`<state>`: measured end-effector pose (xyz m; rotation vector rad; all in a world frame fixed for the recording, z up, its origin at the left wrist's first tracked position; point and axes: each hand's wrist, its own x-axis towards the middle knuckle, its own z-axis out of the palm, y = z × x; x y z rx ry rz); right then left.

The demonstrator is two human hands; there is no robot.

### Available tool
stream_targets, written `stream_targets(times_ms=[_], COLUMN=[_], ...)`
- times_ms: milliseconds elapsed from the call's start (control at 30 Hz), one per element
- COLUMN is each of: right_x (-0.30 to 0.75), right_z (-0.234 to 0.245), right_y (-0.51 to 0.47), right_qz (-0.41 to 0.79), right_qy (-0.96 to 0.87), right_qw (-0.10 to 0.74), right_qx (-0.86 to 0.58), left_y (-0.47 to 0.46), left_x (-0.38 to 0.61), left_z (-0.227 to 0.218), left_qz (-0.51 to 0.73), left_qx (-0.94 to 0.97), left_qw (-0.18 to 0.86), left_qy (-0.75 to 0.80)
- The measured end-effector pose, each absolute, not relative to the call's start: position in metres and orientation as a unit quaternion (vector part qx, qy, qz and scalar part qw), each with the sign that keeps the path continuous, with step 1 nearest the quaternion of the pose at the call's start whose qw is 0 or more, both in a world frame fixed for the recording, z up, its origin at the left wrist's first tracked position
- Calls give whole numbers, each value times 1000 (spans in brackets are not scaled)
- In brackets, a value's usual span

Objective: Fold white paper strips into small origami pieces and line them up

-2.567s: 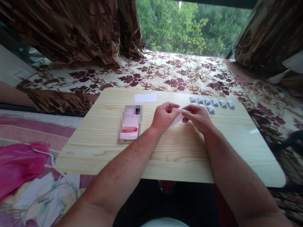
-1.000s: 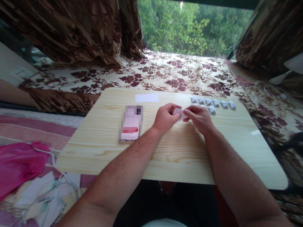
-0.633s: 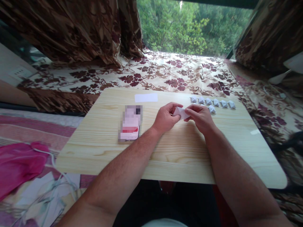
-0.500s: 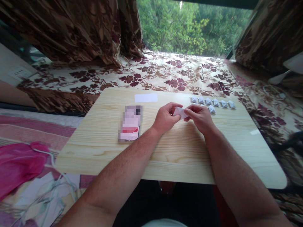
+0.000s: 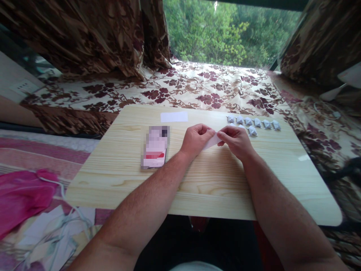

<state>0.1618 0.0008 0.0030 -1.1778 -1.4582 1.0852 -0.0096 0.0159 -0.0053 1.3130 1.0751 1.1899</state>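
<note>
Both my hands meet over the middle of a pale wooden table (image 5: pixel 135 180). My left hand (image 5: pixel 195 140) and my right hand (image 5: pixel 236 140) pinch a small white folded paper (image 5: pixel 211 141) between thumbs and fingers, just above the tabletop. Several small folded paper shapes (image 5: pixel 253 123) lie in a row to the right of my right hand. A flat white paper strip (image 5: pixel 174 116) lies at the table's far edge, beyond my left hand.
A phone (image 5: pixel 155 147) lies face up left of my left hand. A floral cloth (image 5: pixel 197 88) covers the ledge behind the table, with brown curtains (image 5: pixel 84 37) and a window beyond. Pink fabric (image 5: pixel 19 199) and white cables (image 5: pixel 67 222) lie at lower left.
The paper has been turned and refolded between my fingers: it showed a raised, creased form half a second ago and now lies flatter, slanting down toward my left hand. Hands stayed in place.
</note>
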Motion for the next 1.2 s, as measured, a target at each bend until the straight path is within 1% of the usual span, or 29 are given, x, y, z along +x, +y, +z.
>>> stream_targets(times_ms=[200, 633, 1033, 1200], right_x=[161, 160, 159, 158], right_z=[1, 2, 4, 4], right_y=[1, 0, -1, -1], right_qz=[445, 451, 427, 447], right_qy=[-596, -594, -605, -586], right_qw=[466, 450, 437, 444], right_qx=[-480, -491, -510, -510], left_y=[17, 18, 16, 17], left_x=[-10, -12, -10, -12], left_z=[-9, -10, -7, -7], left_qz=[495, 498, 476, 476], left_qx=[534, 563, 591, 579], left_qw=[517, 475, 450, 457], left_qy=[450, 458, 471, 480])
